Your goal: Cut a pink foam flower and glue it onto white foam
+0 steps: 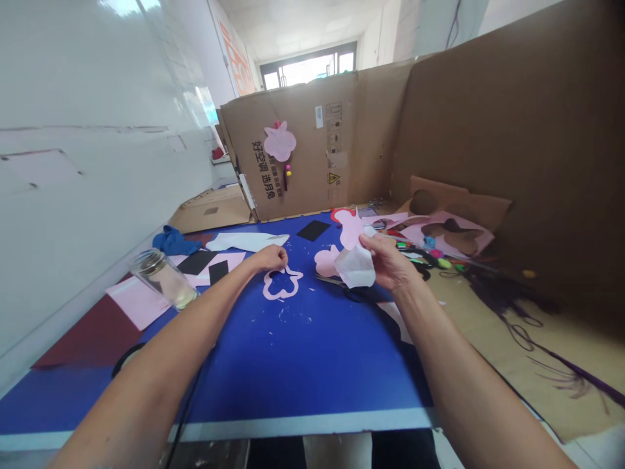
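My left hand [273, 258] is closed in a pinch at the top edge of a pink paper outline [267, 289], cut in a flower-like shape with a hollow middle, low over the blue tabletop [293, 365]. Between the thumb and fingers of my right hand [388, 260] are a pink paper cutout [349, 229] and a whitish piece of paper [359, 266] hanging below it. Another rounded pink cutout [326, 261] shows just left of that white piece. Dark-handled scissors [355, 293] lie partly hidden beneath the papers. Small white scraps dot the table between my hands.
A glass jar of liquid [163, 280] leans at left near a blue cloth [176, 241] and pink and black sheets. Cardboard walls [371, 143] stand behind and right, one bearing a pink cutout [280, 142]. Paper offcuts [469, 231] and dark purple strands [512, 296] lie at right.
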Demonstrator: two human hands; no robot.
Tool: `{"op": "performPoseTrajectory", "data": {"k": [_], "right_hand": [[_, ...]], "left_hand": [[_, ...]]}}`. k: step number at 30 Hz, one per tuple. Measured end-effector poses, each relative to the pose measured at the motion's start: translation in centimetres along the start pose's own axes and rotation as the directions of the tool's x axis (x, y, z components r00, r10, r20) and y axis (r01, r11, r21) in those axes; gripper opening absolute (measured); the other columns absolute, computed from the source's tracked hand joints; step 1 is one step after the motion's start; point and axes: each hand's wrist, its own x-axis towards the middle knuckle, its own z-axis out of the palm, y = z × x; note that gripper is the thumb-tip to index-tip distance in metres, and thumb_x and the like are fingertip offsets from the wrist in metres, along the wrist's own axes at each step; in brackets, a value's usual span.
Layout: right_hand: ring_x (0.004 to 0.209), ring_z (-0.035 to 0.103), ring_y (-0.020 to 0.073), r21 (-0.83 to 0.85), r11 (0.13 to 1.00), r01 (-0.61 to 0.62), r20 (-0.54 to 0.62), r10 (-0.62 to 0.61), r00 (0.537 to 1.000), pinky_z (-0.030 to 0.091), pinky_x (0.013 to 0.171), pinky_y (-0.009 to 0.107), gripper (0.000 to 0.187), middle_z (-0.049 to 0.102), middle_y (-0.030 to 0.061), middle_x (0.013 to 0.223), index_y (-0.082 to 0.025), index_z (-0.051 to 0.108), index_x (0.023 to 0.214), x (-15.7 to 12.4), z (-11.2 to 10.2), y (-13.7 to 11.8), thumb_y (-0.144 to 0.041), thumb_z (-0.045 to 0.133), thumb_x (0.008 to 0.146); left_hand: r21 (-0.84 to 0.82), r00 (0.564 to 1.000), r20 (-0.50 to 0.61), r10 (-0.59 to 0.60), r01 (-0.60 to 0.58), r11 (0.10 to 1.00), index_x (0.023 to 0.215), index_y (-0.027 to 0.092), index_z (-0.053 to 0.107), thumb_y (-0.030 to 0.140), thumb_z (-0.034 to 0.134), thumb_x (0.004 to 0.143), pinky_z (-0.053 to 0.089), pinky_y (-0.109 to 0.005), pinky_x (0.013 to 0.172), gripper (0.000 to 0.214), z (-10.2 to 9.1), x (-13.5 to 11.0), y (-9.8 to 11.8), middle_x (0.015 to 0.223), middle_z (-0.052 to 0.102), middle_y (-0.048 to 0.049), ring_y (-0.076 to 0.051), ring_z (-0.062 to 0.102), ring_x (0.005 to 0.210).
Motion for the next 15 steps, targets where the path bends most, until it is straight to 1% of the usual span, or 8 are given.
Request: {"op": "performPoseTrajectory", "data": {"k": [4, 7, 10, 13, 15], "right_hand": [[0.063, 0.068, 0.0166, -0.01, 1.0, 0.01, 0.008, -0.01, 1.0, 0.056, 0.059, 0.029, 0.036, 0.079, -0.0025, 0.081, -0.026, 0.073, 0.096, 0.0, 0.0, -0.3, -0.036, 0.098, 0.071], [0.065, 0.07, 0.0171, -0.009, 1.0, 0.017, 0.008, -0.017, 1.0, 0.057, 0.06, 0.029, 0.036, 0.079, -0.002, 0.083, -0.026, 0.075, 0.101, -0.1, -0.4, -0.9, -0.036, 0.097, 0.074], [0.067, 0.07, 0.0167, 0.003, 1.0, 0.027, 0.001, -0.027, 1.0, 0.059, 0.063, 0.028, 0.035, 0.08, -0.0023, 0.085, -0.027, 0.076, 0.103, -0.3, -0.8, -1.6, -0.035, 0.096, 0.076], [0.067, 0.07, 0.0156, 0.033, 0.999, 0.027, -0.026, -0.026, 0.999, 0.059, 0.065, 0.028, 0.035, 0.081, -0.0032, 0.089, -0.028, 0.077, 0.107, -0.3, -1.2, -2.0, -0.032, 0.095, 0.078], [0.066, 0.069, 0.0165, 0.031, 0.999, 0.024, -0.046, -0.022, 0.999, 0.059, 0.064, 0.029, 0.034, 0.081, -0.0025, 0.087, -0.027, 0.077, 0.106, -0.3, -1.4, -2.1, -0.032, 0.095, 0.078]], "left_hand": [[-0.115, 0.999, -0.043, -0.031, 0.026, 0.993, 0.065, 0.018, 0.068, 0.007, 0.069, 0.063, 0.045, -0.027, 0.062, 0.011, -1.7, 0.1, 1.0, 0.063, 0.068, -0.0019, -0.015, 0.061, 0.06], [-0.237, 0.993, -0.084, -0.081, 0.059, 0.97, 0.075, 0.019, 0.067, 0.013, 0.074, 0.07, 0.049, -0.027, 0.063, 0.011, -3.1, 1.3, 2.0, 0.068, 0.072, -0.0037, -0.017, 0.067, 0.063], [-0.346, 0.988, -0.111, -0.109, 0.064, 0.936, 0.081, 0.018, 0.064, 0.016, 0.08, 0.074, 0.054, -0.029, 0.067, 0.017, -4.0, 3.4, 3.1, 0.072, 0.074, -0.0055, -0.018, 0.071, 0.065], [-0.431, 0.984, -0.128, -0.126, 0.059, 0.9, 0.085, 0.018, 0.063, 0.014, 0.079, 0.078, 0.057, -0.031, 0.067, 0.017, -4.5, 6.3, 3.9, 0.072, 0.074, -0.0062, -0.017, 0.07, 0.062], [-0.48, 0.983, -0.132, -0.131, 0.052, 0.876, 0.086, 0.018, 0.062, 0.012, 0.079, 0.079, 0.058, -0.032, 0.068, 0.019, -4.6, 8.3, 4.4, 0.071, 0.074, -0.0061, -0.017, 0.07, 0.062]]}}
